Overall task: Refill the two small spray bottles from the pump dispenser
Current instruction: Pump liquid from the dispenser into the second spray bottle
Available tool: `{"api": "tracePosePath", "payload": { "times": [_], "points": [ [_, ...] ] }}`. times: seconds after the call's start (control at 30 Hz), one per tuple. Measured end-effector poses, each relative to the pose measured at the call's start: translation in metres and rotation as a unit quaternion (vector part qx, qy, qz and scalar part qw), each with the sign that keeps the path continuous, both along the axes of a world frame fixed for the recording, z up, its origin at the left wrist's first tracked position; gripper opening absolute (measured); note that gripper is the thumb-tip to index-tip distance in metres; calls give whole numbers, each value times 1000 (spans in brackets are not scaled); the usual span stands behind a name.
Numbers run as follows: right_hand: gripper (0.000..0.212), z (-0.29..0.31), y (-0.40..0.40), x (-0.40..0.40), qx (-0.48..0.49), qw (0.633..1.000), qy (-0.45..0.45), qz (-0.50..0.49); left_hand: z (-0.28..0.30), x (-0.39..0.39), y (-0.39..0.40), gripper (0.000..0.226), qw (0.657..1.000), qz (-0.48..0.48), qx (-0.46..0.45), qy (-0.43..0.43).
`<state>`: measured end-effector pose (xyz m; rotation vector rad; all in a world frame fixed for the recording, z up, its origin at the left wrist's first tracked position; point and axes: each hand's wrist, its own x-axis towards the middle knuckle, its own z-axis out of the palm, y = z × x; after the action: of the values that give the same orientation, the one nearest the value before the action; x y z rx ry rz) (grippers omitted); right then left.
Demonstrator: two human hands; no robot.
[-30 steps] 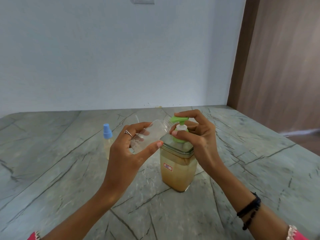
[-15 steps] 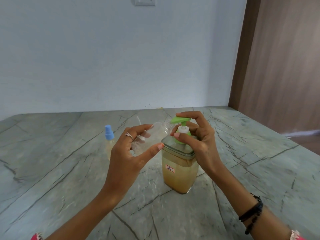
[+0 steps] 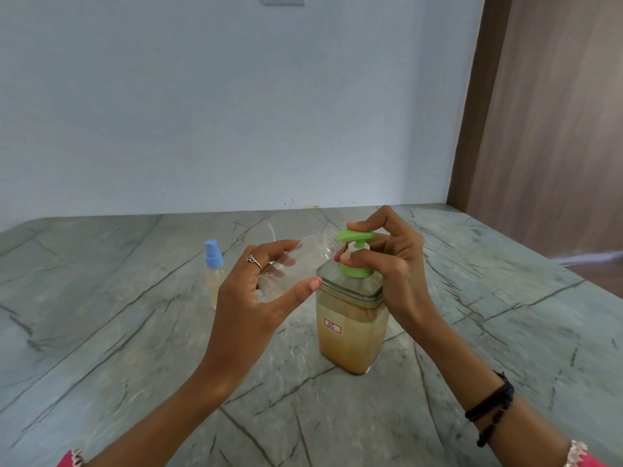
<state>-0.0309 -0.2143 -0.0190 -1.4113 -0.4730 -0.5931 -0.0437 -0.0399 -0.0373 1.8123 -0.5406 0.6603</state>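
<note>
A capped spray bottle (image 3: pixel 213 274) stands upright at the left on the grey veined tabletop (image 3: pixel 101 332), its blue spray cap (image 3: pixel 213 254) on and pale yellowish liquid inside; it is apart from both hands. Just right of it the left hand (image 3: pixel 256 298), a ring (image 3: pixel 253 260) on one finger, has its grip clamped on an open clear bottle (image 3: pixel 296 267), thumb below and fingers above; the bottle is tilted nearly level, its threaded mouth up against the spout of the green pump head (image 3: pixel 355 235). The pump dispenser (image 3: pixel 350 328) stands on the tabletop at centre, square and clear, amber liquid filling most of it, a small red-edged label (image 3: pixel 332 326) on its front. The right hand (image 3: pixel 391 264) is closed around the pump; one fingertip lies on top of the pump head, the thumb against the white stem, the other fingers curled behind; a dark band (image 3: pixel 492 404) circles that wrist.
</note>
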Motion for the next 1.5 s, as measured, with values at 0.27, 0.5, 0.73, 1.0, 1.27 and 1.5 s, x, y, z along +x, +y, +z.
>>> {"api": "tracePosePath", "payload": {
  "times": [0.27, 0.5, 0.73, 1.0, 1.27, 1.5],
  "points": [
    [33, -4, -1, -4, -21, 999, -17, 30, 1, 0, 1, 46, 1000, 3, -3, 1],
    [36, -2, 0, -5, -29, 999, -22, 21, 1, -1, 1, 45, 1000, 3, -2, 8],
    [31, 2, 1, -4, -24, 1000, -16, -3, 2, -2, 1, 45, 1000, -2, -3, 6],
    [30, -1, 2, -5, -47, 999, -24, -7, 2, -1, 2, 43, 1000, -1, -2, 1],
    [31, 1, 2, -5, -39, 999, -26, -10, 1, -1, 2, 44, 1000, -2, -5, 2],
    [25, 6, 3, 0, -46, 998, -15, -30, 1, -2, 1, 44, 1000, -8, -8, 8]
  ]
}}
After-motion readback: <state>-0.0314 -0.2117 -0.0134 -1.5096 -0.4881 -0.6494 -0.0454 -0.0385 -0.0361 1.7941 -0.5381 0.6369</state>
